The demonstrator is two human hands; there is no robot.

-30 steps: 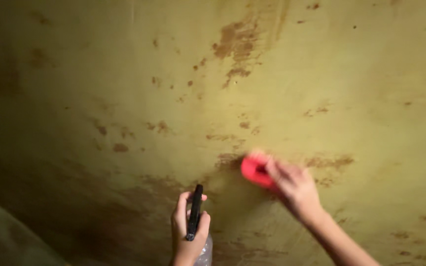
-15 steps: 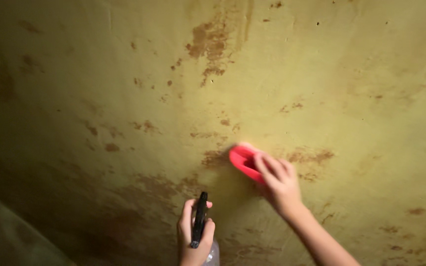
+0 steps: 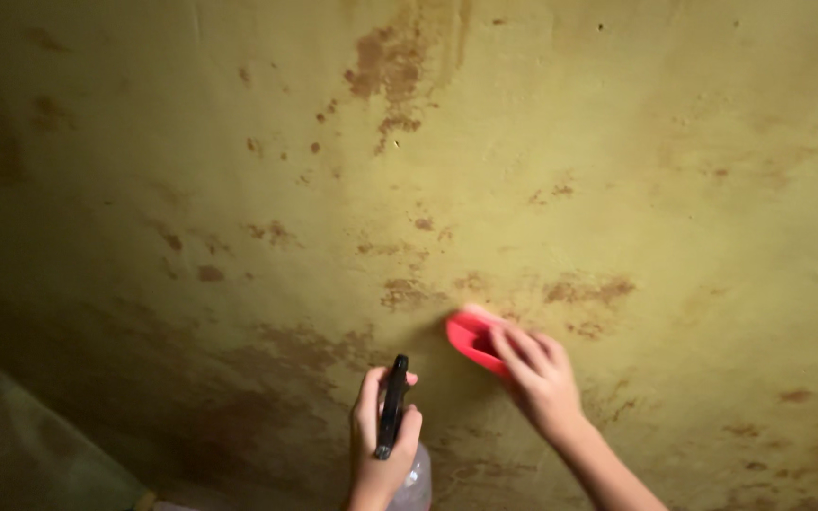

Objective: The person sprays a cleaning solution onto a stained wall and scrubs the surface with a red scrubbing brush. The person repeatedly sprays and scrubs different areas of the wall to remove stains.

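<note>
A yellow-green wall (image 3: 617,142) with brown stains fills the view. My right hand (image 3: 537,374) presses a red scrubbing pad (image 3: 471,334) flat against the wall, just below a brown stain (image 3: 407,293). My left hand (image 3: 381,445) grips a clear spray bottle (image 3: 417,484) with a black trigger head (image 3: 393,405), held upright close to the wall, left of and below the pad. Most of the bottle's body is cut off by the lower edge of the view.
Larger brown stains mark the wall at top centre (image 3: 385,66) and right of the pad (image 3: 589,291). The lower left wall is dark and heavily stained. A pale surface (image 3: 21,445) slants across the bottom left corner.
My right hand has slid the red pad down and slightly left, off the stain it covered. My left hand with the bottle shifted a little right.
</note>
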